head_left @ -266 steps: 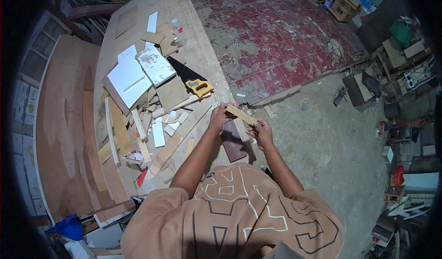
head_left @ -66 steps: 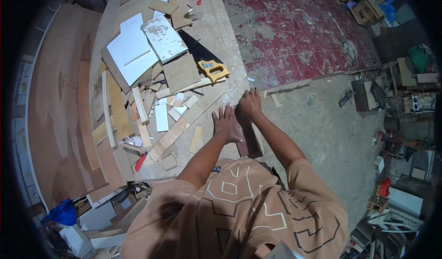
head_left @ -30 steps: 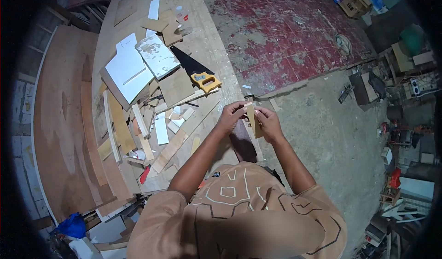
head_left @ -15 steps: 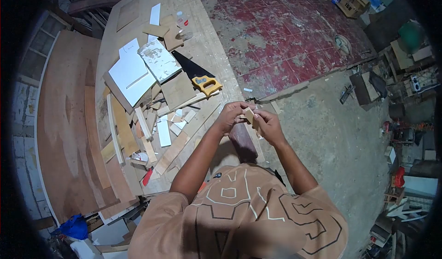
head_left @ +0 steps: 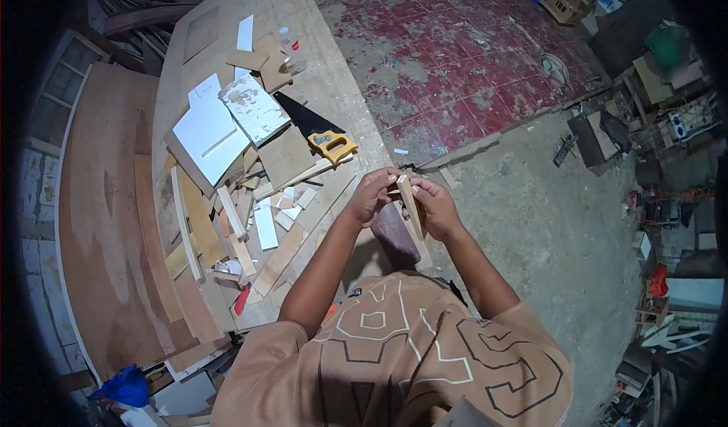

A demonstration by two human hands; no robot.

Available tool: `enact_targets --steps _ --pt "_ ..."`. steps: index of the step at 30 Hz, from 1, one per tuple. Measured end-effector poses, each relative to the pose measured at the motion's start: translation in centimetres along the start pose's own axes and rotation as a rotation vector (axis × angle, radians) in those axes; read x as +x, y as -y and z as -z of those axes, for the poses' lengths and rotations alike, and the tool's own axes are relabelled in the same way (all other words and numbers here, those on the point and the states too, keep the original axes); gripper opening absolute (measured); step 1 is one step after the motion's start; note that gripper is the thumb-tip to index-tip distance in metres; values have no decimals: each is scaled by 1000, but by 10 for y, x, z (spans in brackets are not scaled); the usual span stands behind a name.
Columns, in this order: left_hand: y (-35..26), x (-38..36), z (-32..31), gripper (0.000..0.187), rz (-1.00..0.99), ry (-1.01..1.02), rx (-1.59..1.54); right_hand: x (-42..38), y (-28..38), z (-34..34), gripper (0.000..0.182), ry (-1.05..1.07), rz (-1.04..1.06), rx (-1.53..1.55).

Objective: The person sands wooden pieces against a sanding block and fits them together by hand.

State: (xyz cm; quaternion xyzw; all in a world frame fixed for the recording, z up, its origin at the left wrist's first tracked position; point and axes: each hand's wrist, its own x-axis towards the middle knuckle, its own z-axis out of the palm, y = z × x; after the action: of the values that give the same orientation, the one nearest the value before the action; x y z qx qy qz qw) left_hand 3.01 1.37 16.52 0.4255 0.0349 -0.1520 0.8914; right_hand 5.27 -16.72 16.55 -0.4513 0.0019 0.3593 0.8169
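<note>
Left grip [head_left: 369, 198]: our fingertips are closed on the far end of the strip.
Right grip [head_left: 438, 211]: our thumb and fingers are pinched round the strip's right side, close to that same end.
Wood strip [head_left: 411, 205]: we have it between our two hands, narrow and pale, over the counter's right edge, its near end pointing back towards us.
Dark red block [head_left: 396, 235]: it lies lengthwise at the counter's edge, just beneath our hands and partly hidden by them.
Counter [head_left: 327, 61]: it carries the block and the pieces to our left.
Handsaw [head_left: 331, 145]: it lies beyond our left hand, yellow handle towards us, black blade pointing away.
Worn white board [head_left: 255, 109]: it is just left of the blade, beside the white panel [head_left: 203, 133].
Offcuts [head_left: 265, 224]: white and bare wood pieces lie jumbled left of our left hand.
Red object [head_left: 242, 299]: it is near our left forearm, too small to identify.
</note>
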Motion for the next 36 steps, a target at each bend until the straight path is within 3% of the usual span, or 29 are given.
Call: enact_targets --steps 6,11,14,22,27,32,34,36 --pt "6 -1 -1 24 -104 -48 193 -1 0 -2 26 4 62 -32" --pt "8 1 -4 23 -156 -134 223 -3 -1 -15 36 -40 325 -102" --pt "10 3 -2 21 -153 -141 221 -5 0 -7 43 107 268 -202" --pt "16 2 10 15 -125 -169 181 -3 2 -8 44 76 184 -161" --pt "20 0 17 22 -115 -186 190 3 -6 0 41 54 121 -204" --pt "29 -6 35 20 18 -340 346 32 -43 34 38 93 262 -474" --pt "48 -9 54 21 75 -391 419 39 -59 51 38 83 226 -553" --pt "82 -10 84 26 36 -519 924 42 -69 62 43 6 137 -1008"
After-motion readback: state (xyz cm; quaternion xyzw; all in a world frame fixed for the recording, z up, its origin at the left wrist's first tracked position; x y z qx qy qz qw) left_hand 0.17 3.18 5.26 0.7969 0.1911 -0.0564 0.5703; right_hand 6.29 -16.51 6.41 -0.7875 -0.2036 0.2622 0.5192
